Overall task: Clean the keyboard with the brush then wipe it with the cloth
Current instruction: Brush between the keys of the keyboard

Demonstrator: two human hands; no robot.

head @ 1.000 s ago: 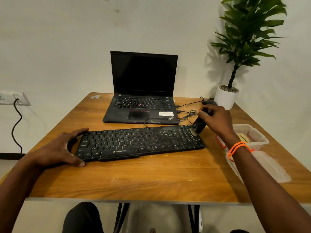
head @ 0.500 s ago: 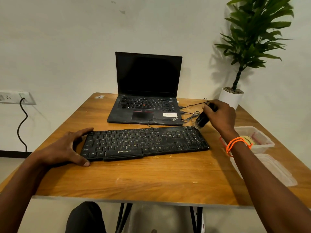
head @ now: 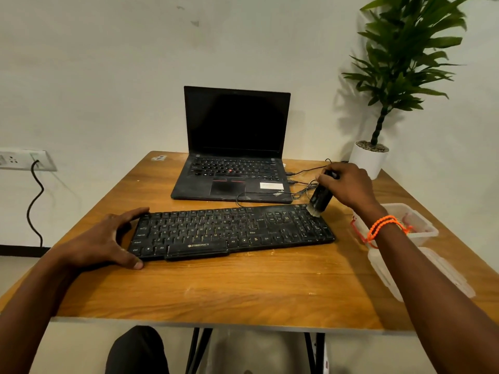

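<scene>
Right hand (head: 348,184) grips the brush (head: 320,199), bristles on the keyboard (head: 232,229) far-right corner; left hand (head: 108,241), spread flat, steadies its left end on the worktop (head: 243,287). Risk: strokes may snag the cable (head: 302,191) behind.

The black, dusty keyboard (head: 232,230) lies flat across the middle of the wooden table (head: 243,290), its long side roughly parallel to the near edge, while the black brush (head: 319,200) stands tilted with its pale bristles touching the keyboard's far right corner.
</scene>
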